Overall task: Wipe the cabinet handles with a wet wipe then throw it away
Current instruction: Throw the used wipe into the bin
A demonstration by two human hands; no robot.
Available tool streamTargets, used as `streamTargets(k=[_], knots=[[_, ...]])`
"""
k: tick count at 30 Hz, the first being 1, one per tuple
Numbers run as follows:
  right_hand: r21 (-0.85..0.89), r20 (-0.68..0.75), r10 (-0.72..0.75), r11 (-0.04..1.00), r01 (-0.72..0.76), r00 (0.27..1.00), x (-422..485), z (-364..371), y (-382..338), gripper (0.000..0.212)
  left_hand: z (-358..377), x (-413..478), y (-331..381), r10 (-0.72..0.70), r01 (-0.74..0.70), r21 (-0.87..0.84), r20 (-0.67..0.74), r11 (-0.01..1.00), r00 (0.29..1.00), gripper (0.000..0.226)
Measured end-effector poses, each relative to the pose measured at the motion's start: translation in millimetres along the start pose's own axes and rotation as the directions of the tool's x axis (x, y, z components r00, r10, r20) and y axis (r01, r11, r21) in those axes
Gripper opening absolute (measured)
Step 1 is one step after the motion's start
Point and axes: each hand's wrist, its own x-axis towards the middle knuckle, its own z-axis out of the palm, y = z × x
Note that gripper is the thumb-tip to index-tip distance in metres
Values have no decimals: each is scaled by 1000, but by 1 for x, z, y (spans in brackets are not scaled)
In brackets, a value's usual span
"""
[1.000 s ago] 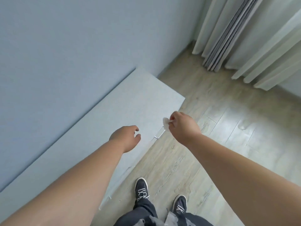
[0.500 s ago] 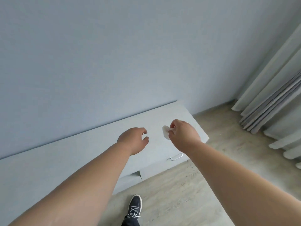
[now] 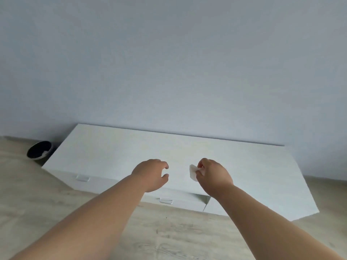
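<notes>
1. The pale, wood-grain plank floor (image 3: 56, 212) fills the near ground. It is matt, with faint streaks.
2. Two bare forearms reach in from six o'clock. The left hand (image 3: 151, 175) hovers with its fingers (image 3: 164, 165) loosely curled and the thumb apart, holding nothing.
3. At three o'clock of it, the right hand (image 3: 214, 175) pinches the small white wet wipe (image 3: 193, 172) between thumb and fingertips. The wipe is a soft, folded pad sticking out at nine o'clock of that hand, and it appears to touch no surface.
4. Below the hands stands the long, low white cabinet (image 3: 253, 175), with a flat matt top and sharp edges. On its front, a slim pale bar handle (image 3: 166, 201) sits at eight o'clock of the right hand, and a second bar handle (image 3: 82, 178) lies at nine o'clock of the left. Beside the first, a front panel (image 3: 205, 200) stands slightly ajar.
5. My judgement is that the wiping step is in hand, with the wipe held but on no handle. Which handles are done cannot be told. The next move calls for lowering the right hand to a bar, wrapping the wipe around it and rubbing along its length.
6. A round dark bin (image 3: 39, 150) sits on the floor just beside the cabinet's nine o'clock end, with something white inside. It is probably where the wipe goes last.
7. A plain blue-grey wall (image 3: 169, 62) closes the scene at twelve o'clock.
</notes>
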Motion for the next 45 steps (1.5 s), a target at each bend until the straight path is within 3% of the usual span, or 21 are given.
streamTargets(k=[5,11,19,27,38,45], knots=[[-18,65,-148,989,149,987,15,38,-104,17,1,-52,-99,-173,168,-90,-54,982,983,43],[-21,147,-303,951,309,942,18,103,-260,17,-1,-131,-224,-297,271,-197,-117,942,948,43],[41,211,-492,868,496,844,3,201,-476,14,-8,-248,-418,-436,421,-139,-110,896,893,49],[84,256,-612,786,613,749,-2,265,-638,16,-30,-331,-551,-586,543,-239,-175,805,791,48],[56,324,-724,657,752,609,92,325,-783,3,-41,-313,-706,-721,662,-305,-152,684,676,50],[38,425,-730,605,795,535,193,367,-870,21,-85,-252,-797,-776,713,-324,-127,621,618,50]])
